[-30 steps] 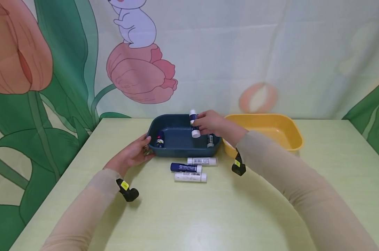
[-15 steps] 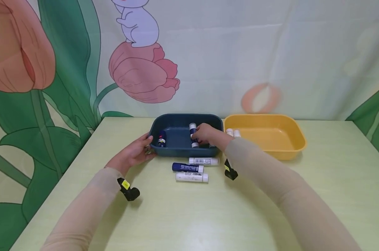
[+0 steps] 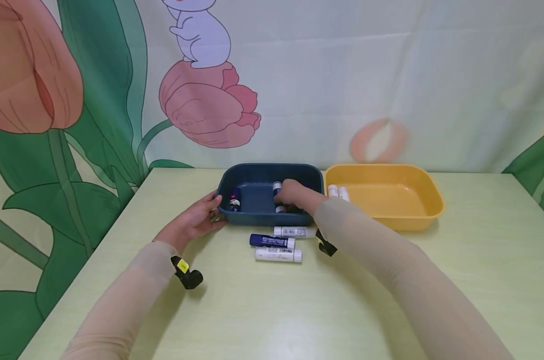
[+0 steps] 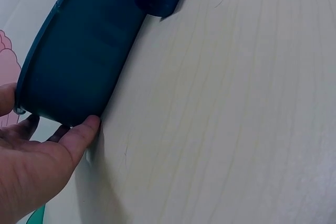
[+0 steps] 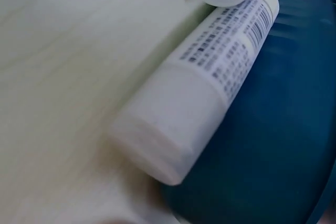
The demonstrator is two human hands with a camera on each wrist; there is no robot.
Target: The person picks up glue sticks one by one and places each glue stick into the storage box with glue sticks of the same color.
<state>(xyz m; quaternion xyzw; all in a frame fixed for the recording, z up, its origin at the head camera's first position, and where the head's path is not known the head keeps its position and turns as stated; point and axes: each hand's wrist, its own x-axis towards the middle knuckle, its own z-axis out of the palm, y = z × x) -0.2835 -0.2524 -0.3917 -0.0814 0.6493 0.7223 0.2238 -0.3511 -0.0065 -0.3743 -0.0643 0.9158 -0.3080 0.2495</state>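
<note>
Tube [image 3: 277, 191] looks dark blue with white ends.

The round-cornered dark blue tray [image 3: 254, 219] has the left hand [image 3: 195, 220] gripping its nine o'clock end. Inside, the right hand [image 3: 299, 194] pinches a white-ended navy tube [image 3: 278, 187], aligned twelve to six. A dark tube [image 3: 235, 200] lies towards nine o'clock; two white tubes [image 3: 276, 255] flank a blue tube [image 3: 268, 241] outside, at six.

Beige long sleeves [image 3: 371, 240] carry black wrist cameras [image 3: 191, 280], the left with a yellow label [image 3: 182, 265].
</note>
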